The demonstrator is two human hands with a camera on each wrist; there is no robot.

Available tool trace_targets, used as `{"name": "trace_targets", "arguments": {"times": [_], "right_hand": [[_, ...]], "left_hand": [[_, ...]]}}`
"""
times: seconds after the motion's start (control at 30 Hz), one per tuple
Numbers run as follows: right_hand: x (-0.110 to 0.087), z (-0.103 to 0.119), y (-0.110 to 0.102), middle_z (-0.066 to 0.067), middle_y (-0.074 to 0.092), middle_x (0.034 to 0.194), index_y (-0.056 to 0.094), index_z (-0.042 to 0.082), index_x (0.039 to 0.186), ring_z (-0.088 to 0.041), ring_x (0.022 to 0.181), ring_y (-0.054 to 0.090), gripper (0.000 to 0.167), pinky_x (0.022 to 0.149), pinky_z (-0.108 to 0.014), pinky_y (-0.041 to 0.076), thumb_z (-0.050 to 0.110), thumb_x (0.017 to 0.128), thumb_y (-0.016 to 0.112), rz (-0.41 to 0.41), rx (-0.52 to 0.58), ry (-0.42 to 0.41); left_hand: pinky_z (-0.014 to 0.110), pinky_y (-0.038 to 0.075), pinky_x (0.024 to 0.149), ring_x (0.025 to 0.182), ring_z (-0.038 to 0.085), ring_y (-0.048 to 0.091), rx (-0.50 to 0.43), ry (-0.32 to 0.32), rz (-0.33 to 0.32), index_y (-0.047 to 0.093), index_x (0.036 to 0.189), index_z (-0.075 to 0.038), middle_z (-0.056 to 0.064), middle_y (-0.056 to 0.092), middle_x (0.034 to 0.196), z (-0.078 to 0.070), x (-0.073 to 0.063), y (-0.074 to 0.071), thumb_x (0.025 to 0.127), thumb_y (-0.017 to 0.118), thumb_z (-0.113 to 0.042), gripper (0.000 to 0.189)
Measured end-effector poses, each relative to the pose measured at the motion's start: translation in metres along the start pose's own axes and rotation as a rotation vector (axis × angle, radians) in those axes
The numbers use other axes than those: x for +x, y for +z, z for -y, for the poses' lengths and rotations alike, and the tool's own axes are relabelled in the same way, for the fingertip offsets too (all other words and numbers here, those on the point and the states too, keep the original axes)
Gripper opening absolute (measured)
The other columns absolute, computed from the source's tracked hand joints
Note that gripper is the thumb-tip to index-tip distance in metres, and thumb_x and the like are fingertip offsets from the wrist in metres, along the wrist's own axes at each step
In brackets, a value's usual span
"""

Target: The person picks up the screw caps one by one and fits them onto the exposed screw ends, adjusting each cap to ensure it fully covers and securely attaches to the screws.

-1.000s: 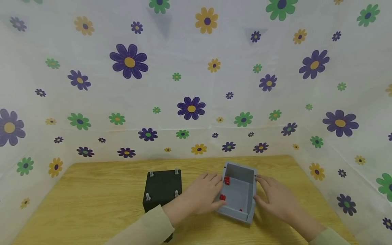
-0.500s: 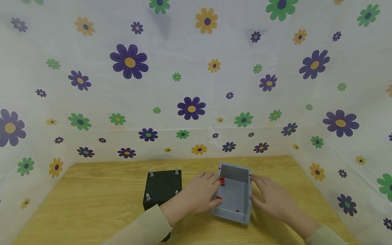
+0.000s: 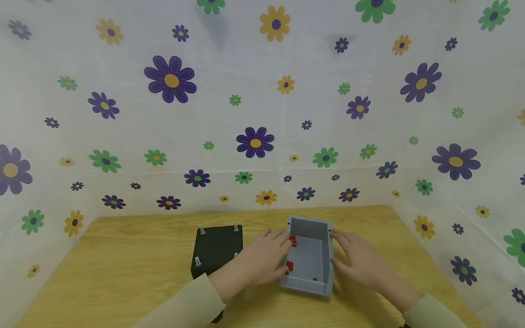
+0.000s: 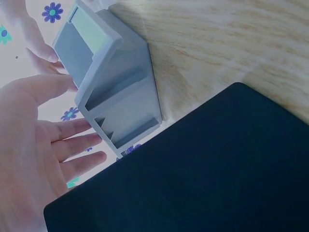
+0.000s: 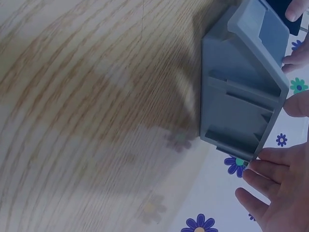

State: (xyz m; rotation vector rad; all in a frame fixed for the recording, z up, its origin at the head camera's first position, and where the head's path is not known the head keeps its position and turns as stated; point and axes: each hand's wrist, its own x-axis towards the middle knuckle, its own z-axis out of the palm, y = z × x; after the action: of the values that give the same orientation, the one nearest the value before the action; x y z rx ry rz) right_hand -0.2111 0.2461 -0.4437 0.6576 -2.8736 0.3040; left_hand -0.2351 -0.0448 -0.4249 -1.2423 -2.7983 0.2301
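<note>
A grey plastic storage bin (image 3: 307, 257) with a low front lip stands on the wooden table. Inside it lie several small red pieces (image 3: 290, 265), most along the left wall. My left hand (image 3: 266, 257) rests at the bin's left rim, thumb and fingers spread and relaxed. On the opposite side, my right hand (image 3: 362, 262) touches the right rim with fairly straight fingers. The left wrist view shows the bin's ribbed outer wall (image 4: 130, 104) beside the left fingertips. In the right wrist view, the right fingertips (image 5: 268, 154) meet the bin's upper edge.
A black box (image 3: 217, 246) with upright grey clips at its top corners stands left of the bin, partly hidden by the left forearm. Behind the table (image 3: 135, 255) hangs a white curtain (image 3: 221, 123) printed with flowers, which also closes off both sides.
The bin has shifted left across the table, nearer the black box. Both hands have moved left along with it, staying at its sides. The black box has stayed in place.
</note>
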Motion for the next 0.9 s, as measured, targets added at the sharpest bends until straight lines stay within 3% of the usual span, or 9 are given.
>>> {"name": "trace_targets", "arguments": {"times": [0.57, 0.9], "right_hand": [[0.010, 0.002, 0.004, -0.018, 0.058, 0.155, 0.052, 0.002, 0.153, -0.042, 0.139, 0.058, 0.063, 0.115, -0.060, 0.048, 0.033, 0.100, 0.067, 0.022, -0.008, -0.013], [0.017, 0.007, 0.004, -0.018, 0.057, 0.156, 0.053, 0.001, 0.152, -0.042, 0.140, 0.058, 0.062, 0.115, -0.060, 0.048, 0.031, 0.099, 0.066, 0.040, 0.012, -0.019]], "left_hand": [[0.041, 0.048, 0.119, 0.141, 0.021, 0.058, 0.100, 0.021, -0.101, 0.064, 0.138, -0.016, 0.002, 0.064, 0.149, 0.004, -0.008, 0.008, 0.101, 0.070, -0.047, 0.048], [0.037, 0.051, 0.116, 0.136, 0.020, 0.063, 0.175, 0.018, -0.131, 0.067, 0.132, -0.015, 0.003, 0.069, 0.140, 0.002, -0.014, 0.004, 0.100, 0.073, -0.044, 0.044]]}}
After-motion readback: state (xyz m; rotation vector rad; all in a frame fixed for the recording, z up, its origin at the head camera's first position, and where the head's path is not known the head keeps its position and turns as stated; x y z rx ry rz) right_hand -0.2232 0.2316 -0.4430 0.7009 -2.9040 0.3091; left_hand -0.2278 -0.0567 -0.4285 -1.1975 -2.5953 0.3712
